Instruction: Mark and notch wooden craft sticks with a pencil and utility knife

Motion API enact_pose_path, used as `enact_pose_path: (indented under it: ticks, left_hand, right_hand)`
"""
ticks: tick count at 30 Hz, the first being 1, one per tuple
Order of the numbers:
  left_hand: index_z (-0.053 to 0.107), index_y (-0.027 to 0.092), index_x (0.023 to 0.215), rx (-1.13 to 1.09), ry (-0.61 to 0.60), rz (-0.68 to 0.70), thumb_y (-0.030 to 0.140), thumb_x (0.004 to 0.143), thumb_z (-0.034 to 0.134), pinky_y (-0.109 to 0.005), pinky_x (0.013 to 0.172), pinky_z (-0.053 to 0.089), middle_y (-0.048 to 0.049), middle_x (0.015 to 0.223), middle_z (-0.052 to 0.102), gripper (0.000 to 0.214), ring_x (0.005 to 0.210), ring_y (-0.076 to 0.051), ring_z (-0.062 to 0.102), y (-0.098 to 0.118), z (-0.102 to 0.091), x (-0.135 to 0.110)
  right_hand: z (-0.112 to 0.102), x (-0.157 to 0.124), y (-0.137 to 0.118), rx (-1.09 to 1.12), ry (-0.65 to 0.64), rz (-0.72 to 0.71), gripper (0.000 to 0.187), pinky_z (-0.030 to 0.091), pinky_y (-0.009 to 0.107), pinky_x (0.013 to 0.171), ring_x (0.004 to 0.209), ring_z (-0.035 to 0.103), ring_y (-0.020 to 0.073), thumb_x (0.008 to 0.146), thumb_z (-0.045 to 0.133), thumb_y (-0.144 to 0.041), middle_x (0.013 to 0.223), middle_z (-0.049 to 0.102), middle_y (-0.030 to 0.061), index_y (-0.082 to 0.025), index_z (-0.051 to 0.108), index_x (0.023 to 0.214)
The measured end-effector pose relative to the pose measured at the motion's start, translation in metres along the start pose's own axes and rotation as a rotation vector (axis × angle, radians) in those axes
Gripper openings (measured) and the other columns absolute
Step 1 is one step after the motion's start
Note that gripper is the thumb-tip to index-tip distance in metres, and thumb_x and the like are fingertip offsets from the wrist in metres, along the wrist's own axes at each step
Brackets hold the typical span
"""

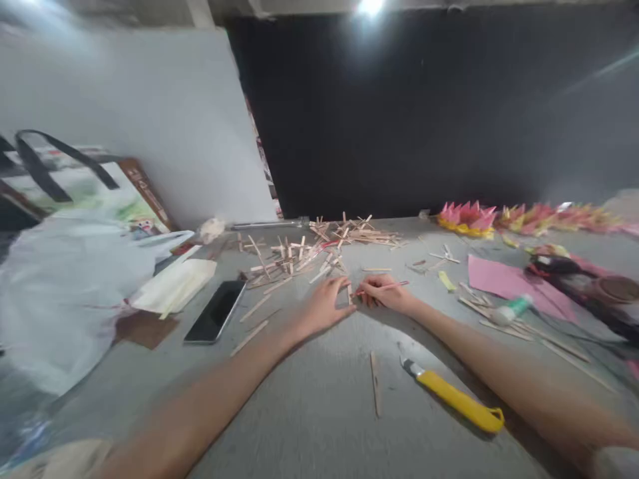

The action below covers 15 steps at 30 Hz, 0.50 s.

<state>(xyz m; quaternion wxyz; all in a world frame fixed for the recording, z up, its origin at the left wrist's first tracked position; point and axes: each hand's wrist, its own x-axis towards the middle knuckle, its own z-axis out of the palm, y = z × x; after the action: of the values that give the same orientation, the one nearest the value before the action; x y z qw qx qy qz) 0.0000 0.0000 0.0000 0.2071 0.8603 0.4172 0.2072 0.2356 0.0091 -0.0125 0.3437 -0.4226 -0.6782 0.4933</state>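
At the middle of the grey table, my left hand (327,307) has its thumb and forefinger around a short piece of wooden craft stick (349,294). My right hand (382,293) grips a thin reddish pencil (397,285), its tip touching or very near that piece. Closer to me lies a single craft stick (375,384). A yellow-handled utility knife (454,399) rests to its right, below my right forearm. Just beyond my hands, a loose craft stick (377,269) lies flat.
Many craft sticks (289,256) are heaped at the back. On the left are a phone (215,311), a white plastic bag (74,293) and a tote bag (114,193). Pink paper (514,283), a white-green bottle (512,310) and pink-yellow paper flowers (466,219) lie to the right.
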Motion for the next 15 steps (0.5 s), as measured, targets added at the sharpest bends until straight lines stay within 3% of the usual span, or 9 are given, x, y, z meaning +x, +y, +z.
enact_pose_path:
  ticks: [5,15]
  left_hand:
    - [0.049,0.025,0.148,-0.012,0.023,0.031,0.054,0.091,0.069,-0.05,0.116,0.044,-0.0133,0.149,0.057,0.067,0.141,-0.033,0.052,-0.0025,0.0013,-0.0008]
    - [0.049,0.025,0.147,-0.001,0.023,0.025,0.056,0.091,0.069,-0.051,0.116,0.043,-0.0133,0.149,0.056,0.068,0.141,-0.034,0.051,-0.0049,0.003,-0.001]
  right_hand:
    - [0.0015,0.002,0.0009,0.008,0.016,0.002,0.037,0.034,0.019,0.038,0.039,0.049,0.0083,0.096,0.058,-0.044,0.052,0.061,-0.0006,-0.018,0.063,0.07]
    - [0.0006,-0.0039,0.0055,0.025,0.067,-0.064,0.037,0.038,0.019,0.041,0.046,0.057,0.0101,0.099,0.055,-0.049,0.063,0.065,0.0001,-0.018,0.065,0.08]
